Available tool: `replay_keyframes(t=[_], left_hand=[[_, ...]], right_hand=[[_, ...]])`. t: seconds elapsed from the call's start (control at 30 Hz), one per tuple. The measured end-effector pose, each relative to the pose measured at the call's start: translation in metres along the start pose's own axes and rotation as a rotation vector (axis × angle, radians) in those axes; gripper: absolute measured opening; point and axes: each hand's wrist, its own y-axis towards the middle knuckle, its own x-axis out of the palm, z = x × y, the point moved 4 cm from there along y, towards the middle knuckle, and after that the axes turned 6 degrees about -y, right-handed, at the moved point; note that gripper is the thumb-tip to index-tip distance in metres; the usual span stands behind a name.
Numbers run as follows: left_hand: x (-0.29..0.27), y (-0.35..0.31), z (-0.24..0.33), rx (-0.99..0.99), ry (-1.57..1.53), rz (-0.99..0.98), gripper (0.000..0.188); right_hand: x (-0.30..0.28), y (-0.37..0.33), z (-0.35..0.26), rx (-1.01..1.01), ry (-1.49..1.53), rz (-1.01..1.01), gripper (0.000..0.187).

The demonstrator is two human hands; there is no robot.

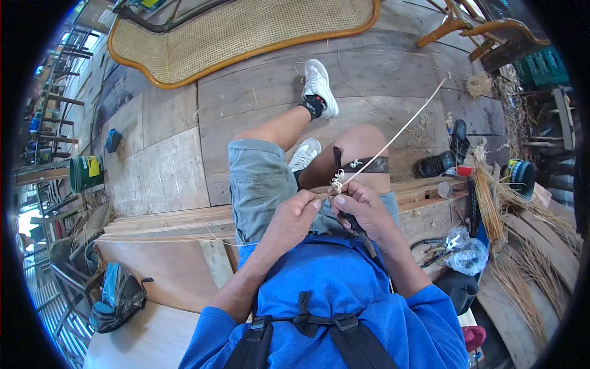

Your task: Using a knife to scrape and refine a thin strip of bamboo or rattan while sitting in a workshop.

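Note:
My right hand pinches a long pale cane strip that slants up and to the right past my knee. A small curled knot of pale strip sits at its fingertips. A dark handle-like thing shows under the right palm; its kind is unclear. Close by on the left, my left hand is closed, back upward, and its fingers hide whatever is in it. A thin strand curves out beside my left forearm. A dark band wraps my right knee.
A woven cane panel with an orange-brown frame lies ahead on the plank floor. Bundled fibres, a clear plastic bag and black sandals are to the right. A backpack and green bucket stand left.

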Motion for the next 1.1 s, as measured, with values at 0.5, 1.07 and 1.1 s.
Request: replay_keyframes(t=[0.5, 1.07, 1.1], left_hand=[[-0.047, -0.064, -0.032, -0.141, -0.006, -0.118, 0.018], [-0.297, -0.166, -0.105, -0.061, -0.072, 0.826, 0.025], [-0.313, -0.181, -0.084, -0.005, -0.170, 1.044, 0.025]], right_hand=[[-0.051, -0.011, -0.012, 0.079, -0.009, 0.130, 0.018], [-0.238, -0.092, -0.087, -0.195, -0.211, 0.892, 0.029], [-0.230, -0.084, -0.082, -0.199, -0.181, 0.790, 0.028]])
